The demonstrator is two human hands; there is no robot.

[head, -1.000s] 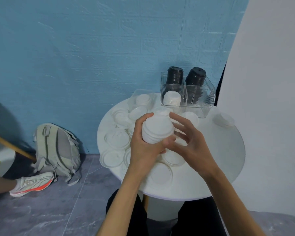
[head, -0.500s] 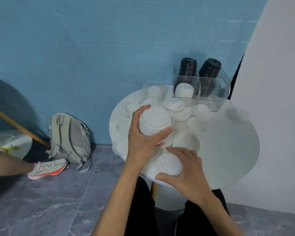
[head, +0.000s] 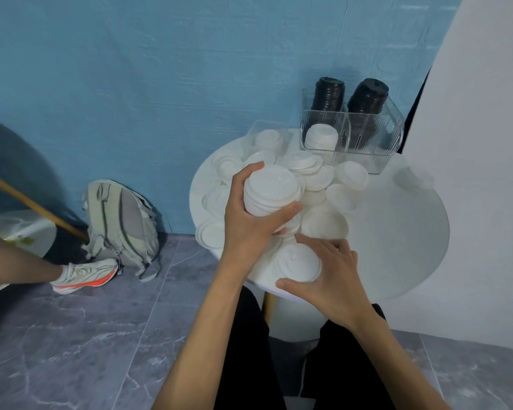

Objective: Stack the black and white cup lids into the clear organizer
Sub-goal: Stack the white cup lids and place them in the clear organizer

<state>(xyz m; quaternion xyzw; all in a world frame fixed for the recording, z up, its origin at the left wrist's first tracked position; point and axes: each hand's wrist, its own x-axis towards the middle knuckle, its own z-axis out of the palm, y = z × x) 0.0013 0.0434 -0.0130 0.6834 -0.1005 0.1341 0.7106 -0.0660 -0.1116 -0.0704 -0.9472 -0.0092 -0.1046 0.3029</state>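
Head view: risk first. Stack of white lids (head: 271,190) held off the table (head: 397,232) above its left half, tall and loosely nested, liable to fan or shed its top lids if tilted during the next add. Single white lid (head: 298,263) at the near edge of the table, likely to skid over that edge if pulled rather than lifted. Loose lids (head: 317,173) heaped toward the far left, easily knocked by a passing wrist. Left hand (head: 249,220) wrapped round the stack, thumb across its near side, fingers behind, forearm rising from below. Right hand (head: 335,270) arched over the single lid, fingertips curled onto its rim, grasp begun but not judged firm. Clear organizer (head: 382,143) at the far right edge, 2 black stacks (head: 367,96) in back, 1 white stack (head: 321,137) in front.
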